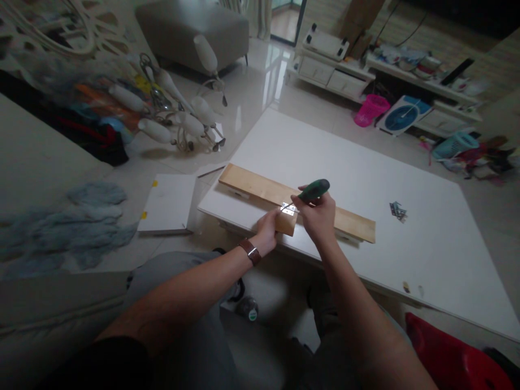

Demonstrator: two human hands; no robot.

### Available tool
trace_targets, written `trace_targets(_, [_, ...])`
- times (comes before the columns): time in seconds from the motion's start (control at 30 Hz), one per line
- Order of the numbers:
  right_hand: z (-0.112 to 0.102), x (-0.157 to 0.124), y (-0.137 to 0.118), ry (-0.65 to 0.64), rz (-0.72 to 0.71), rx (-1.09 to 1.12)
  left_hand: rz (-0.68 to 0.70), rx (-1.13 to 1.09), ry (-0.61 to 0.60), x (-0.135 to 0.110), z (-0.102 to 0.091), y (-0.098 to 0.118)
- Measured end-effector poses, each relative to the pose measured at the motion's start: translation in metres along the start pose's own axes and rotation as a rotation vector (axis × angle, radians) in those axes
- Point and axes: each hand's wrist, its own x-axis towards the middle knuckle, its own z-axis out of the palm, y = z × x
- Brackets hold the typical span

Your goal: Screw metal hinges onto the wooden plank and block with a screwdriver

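My right hand (319,216) is wrapped round a screwdriver (314,189) with a green and black handle. Its shaft slants down to the left, the tip at a small metal hinge (288,208). That hinge lies across the joint between a long wooden board (260,187) and a short wooden block (286,223). My left hand (268,230) grips the block from its left side; the fingers beneath are partly hidden. Under the long board, pale supports show near both ends. A small pile of metal hinges or screws (398,212) lies to the right, too small to tell apart.
The wood rests on a large white panel (325,146). A smaller white board (168,203) and a fluffy grey-blue rug (93,216) are at left. A chandelier (190,119) lies on the floor beyond. A red plastic object (450,352) stands at lower right, a bottle (248,310) between my feet.
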Motion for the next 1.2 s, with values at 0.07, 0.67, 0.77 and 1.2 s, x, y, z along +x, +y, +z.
trace_targets(0.07, [0.001,0.0,0.001,0.001,0.031,0.022,-0.005,0.018,-0.008,0.002,-0.001,-0.001])
trace_targets(0.67, [0.0,-0.001,-0.002,-0.04,0.042,0.002,-0.024,0.01,-0.007,-0.005,0.003,0.005])
trace_targets(0.77, [0.0,-0.002,-0.003,-0.038,0.053,0.026,-0.017,0.007,0.004,-0.001,0.001,0.001])
trace_targets(1.2, [0.003,-0.001,-0.01,-0.166,0.155,0.222,-0.007,-0.053,-0.078,0.008,-0.002,-0.003])
